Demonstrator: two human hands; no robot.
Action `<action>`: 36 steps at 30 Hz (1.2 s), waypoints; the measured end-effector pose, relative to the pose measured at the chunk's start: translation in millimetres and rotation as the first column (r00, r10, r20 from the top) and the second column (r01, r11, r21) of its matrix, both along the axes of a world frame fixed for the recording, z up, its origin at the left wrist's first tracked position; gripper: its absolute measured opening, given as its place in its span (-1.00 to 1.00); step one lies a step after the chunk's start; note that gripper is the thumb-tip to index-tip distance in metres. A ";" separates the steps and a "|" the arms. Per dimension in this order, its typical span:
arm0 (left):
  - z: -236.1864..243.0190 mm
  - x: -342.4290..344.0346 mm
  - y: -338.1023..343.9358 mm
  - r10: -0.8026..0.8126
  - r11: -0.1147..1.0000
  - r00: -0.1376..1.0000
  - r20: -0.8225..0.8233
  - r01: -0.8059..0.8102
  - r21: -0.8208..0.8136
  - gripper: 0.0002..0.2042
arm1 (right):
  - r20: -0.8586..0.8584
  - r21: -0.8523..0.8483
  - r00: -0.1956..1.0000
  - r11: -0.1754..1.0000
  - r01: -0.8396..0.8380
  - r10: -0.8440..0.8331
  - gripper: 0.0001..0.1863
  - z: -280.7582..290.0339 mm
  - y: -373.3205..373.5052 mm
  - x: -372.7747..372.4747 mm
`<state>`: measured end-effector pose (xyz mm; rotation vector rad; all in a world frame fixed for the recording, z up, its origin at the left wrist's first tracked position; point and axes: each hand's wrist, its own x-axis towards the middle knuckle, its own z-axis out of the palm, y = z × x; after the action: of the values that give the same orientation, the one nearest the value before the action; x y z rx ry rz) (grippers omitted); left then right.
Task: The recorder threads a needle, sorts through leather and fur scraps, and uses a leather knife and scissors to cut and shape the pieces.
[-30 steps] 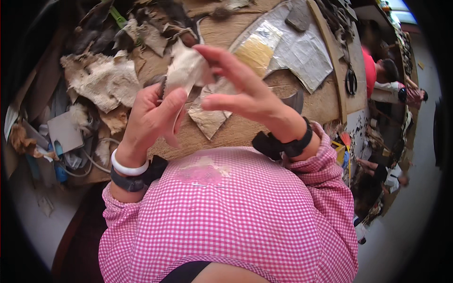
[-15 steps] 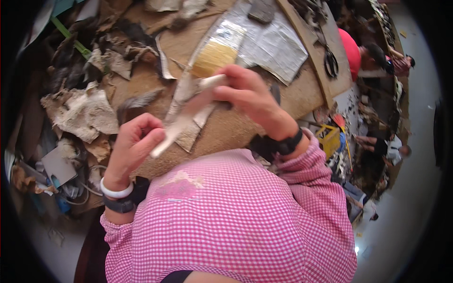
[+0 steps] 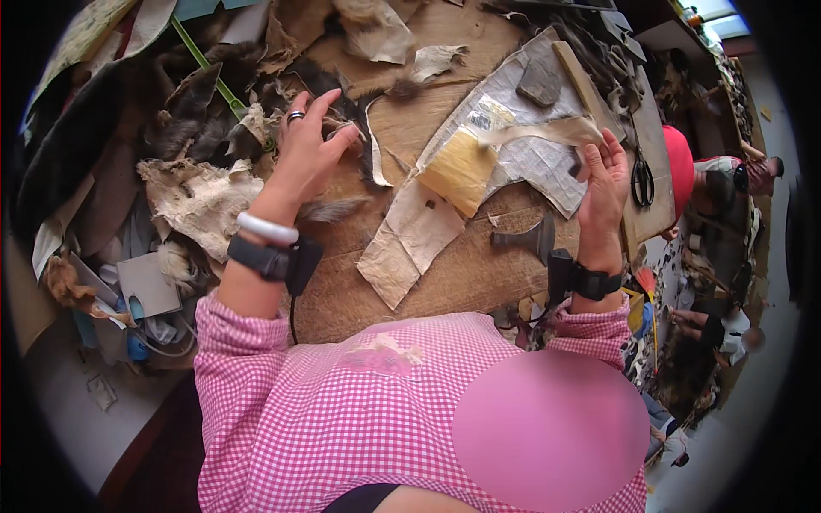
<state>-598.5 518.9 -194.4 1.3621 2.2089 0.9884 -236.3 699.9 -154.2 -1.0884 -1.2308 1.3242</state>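
Observation:
My right hand [image 3: 603, 184] pinches one end of a pale hide strip [image 3: 547, 132], which stretches leftward over a silvery sheet [image 3: 534, 175] and a yellow pad [image 3: 459, 171]. My left hand [image 3: 310, 158] is empty, its fingers curved and thumb apart, over dark fur scraps [image 3: 201, 94] at the left of the board. Just beside those fingers lies a narrow dark fur piece with a white edge [image 3: 376, 150]. A tan flat piece [image 3: 410, 244] extends toward me from under the pad. Near my right wrist rests a dark metal tool with a flared end [image 3: 528, 239].
A grey stone [image 3: 540, 81] and a wooden bar [image 3: 586, 85] lie on the sheet's far and right sides. Black-handled scissors [image 3: 641, 181] are at the right. A rough cream hide [image 3: 201, 201] and a green strip [image 3: 208, 68] are at the left. People sit beyond the right edge.
My hands have moved apart. The right carried the hide strip away to the right; the left let go of it and reached out to the fur scraps. The view has shifted.

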 end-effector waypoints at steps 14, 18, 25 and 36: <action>-0.5 -0.7 -4.4 -0.001 0.985 0.995 0.098 -0.016 0.171 -0.52 | 0.213 -0.026 0.896 0.919 -0.393 0.389 -0.73 12.3 -47.3 -56.6; 40.4 16.4 -19.0 -0.077 0.958 0.985 0.155 0.030 0.285 -0.53 | 0.128 -0.213 0.751 0.758 -0.617 0.648 -0.73 22.4 -66.7 -96.5; 78.6 56.7 -39.9 -0.320 0.921 0.931 0.178 0.261 0.289 -0.42 | -0.178 -0.331 0.651 0.578 -0.746 0.738 -0.66 25.3 -75.5 -173.6; 40.4 9.1 -130.9 0.274 0.949 0.943 -0.188 -0.234 0.209 -0.59 | 0.049 0.046 0.779 0.778 -0.627 0.625 -0.45 6.4 -37.5 -216.6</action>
<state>-589.4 388.0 -154.0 1.3366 2.5619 1.2135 -452.9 662.4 -147.8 -0.6631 -1.7375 1.7517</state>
